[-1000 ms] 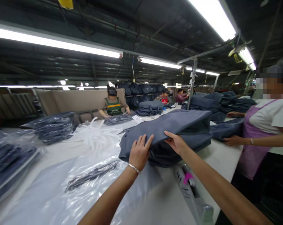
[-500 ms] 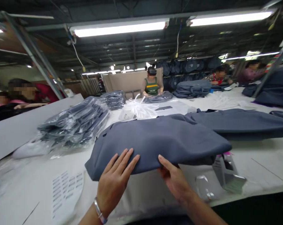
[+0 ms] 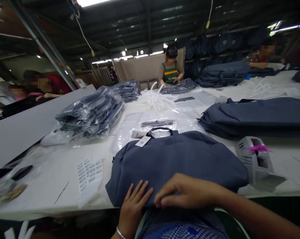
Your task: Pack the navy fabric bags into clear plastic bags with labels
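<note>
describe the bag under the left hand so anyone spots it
On the white table, find the pink ribbon at right. Just left, at the near edge, lies a dark blue bag. A white tag beside its looped handle sets it apart from the similar pile farther right.

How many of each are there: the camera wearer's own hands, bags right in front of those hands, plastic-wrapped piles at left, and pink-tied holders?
Left hand and right hand: 2
Blue-grey bag: 1
Nearer wrapped pile and farther wrapped pile: 2
Pink-tied holder: 1
Total: 6
</note>
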`<state>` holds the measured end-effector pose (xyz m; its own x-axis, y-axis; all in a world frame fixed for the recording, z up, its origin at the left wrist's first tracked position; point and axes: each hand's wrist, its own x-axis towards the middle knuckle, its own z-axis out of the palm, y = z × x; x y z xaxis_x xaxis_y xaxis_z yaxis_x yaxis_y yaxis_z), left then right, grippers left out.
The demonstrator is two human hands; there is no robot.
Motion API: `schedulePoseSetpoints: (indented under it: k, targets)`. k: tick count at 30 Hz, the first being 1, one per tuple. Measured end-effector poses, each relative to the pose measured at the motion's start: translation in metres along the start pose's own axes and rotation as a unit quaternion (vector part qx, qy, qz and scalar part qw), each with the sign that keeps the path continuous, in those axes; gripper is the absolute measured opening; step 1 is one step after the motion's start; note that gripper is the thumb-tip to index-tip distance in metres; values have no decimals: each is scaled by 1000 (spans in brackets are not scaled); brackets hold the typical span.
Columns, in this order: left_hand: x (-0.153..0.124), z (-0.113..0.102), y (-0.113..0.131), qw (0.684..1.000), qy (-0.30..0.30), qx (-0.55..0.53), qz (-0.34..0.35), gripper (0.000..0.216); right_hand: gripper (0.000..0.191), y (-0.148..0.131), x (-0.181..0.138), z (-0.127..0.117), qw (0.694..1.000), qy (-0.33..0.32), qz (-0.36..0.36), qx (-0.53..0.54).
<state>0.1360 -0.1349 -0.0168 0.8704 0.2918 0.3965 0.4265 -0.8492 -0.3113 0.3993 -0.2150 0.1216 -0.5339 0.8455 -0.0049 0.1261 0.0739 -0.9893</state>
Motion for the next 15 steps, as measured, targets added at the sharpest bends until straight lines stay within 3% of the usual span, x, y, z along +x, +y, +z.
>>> schedulePoseSetpoints:
  k: [1,3,5,7,10,13,15]
  targets:
    - [1,-3,1,1000,-4,-10,-4,73,37,-5,22,-13,999,-11,-13,30]
    - [3,-8,2,999,-28,-34,-20,79,44,9,69,-31,996,26,-27,84]
    - [3,-13,2,995,-60,-69,-39,86,40,47,109,-37,986,141,-53,72]
    - [4,-21,0,988,-75,-124,-47,88,40,93,133,-35,977,198,-48,56]
    - [18,-45,-8,959,-73,-266,-62,68,34,141,142,-30,984,162,-68,4]
    - [55,-88,-14,877,-43,-443,-180,38,30,146,136,-35,986,136,-71,65]
    - [87,-120,-17,785,7,-564,-254,34,29,134,130,-42,971,153,-51,174]
